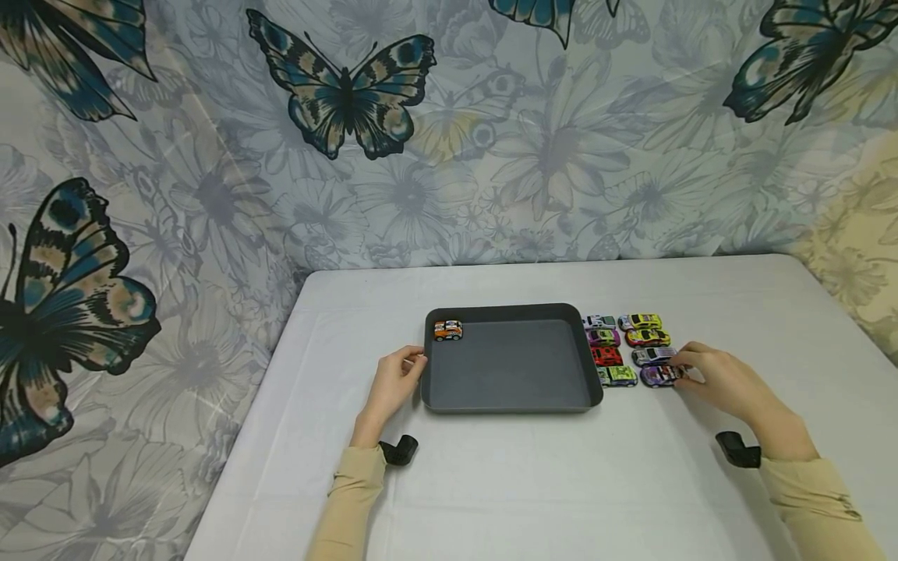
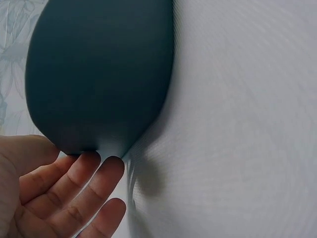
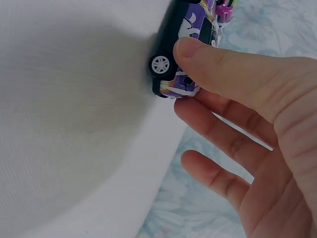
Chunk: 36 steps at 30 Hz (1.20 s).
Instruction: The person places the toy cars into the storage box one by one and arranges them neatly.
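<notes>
Right hand [image 1: 726,382]: thumb and fingers pinch the purple toy car [image 1: 659,375] at its rear end; wrist view shows thumb on the car's side, fingers behind it, grasp on.
Purple toy car: on the white tablecloth [image 1: 533,483], wheels down, nearest car in the outer column of the group right of the tray; not lifted as far as head view shows.
Left hand [image 1: 396,383]: fingers straight-ish, tips touching the tray's left rim near its front corner; nothing clenched, holds nothing.
Tray [image 1: 512,399]: dark grey, rectangular, rounded corners, centre of table.
Orange toy car [image 1: 447,330]: inside tray, far left corner, alone there.
Car group: two columns just right of tray, close together.
Inner column: white car [image 1: 599,321], magenta car [image 1: 603,337], red car [image 1: 606,356], green car [image 1: 619,375].
Outer column: yellow car [image 1: 640,321], yellow-pink car [image 1: 648,337], silver car [image 1: 652,355], then the purple one.
Sleeves: beige, both arms; black wrist mounts [image 1: 398,449] visible.
Backdrop: butterfly-print curtain [image 1: 351,140] behind table.
</notes>
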Each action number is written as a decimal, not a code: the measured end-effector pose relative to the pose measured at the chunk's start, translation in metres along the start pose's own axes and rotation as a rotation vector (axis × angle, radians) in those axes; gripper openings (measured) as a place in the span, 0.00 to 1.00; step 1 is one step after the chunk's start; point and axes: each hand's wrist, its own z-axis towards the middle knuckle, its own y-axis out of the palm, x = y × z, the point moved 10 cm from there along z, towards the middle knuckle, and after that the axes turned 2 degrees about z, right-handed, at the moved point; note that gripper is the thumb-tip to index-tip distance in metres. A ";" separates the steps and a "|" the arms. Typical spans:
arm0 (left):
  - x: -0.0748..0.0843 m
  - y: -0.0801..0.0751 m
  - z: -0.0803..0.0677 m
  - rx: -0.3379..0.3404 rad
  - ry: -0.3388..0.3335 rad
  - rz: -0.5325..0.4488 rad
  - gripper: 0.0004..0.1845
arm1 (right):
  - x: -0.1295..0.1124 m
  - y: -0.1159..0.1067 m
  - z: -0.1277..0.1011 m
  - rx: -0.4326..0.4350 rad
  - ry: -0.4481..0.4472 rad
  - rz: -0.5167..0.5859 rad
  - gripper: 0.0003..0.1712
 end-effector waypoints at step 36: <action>0.003 -0.003 0.000 0.004 0.023 -0.004 0.12 | -0.061 -0.034 0.060 0.063 -0.162 -0.034 0.18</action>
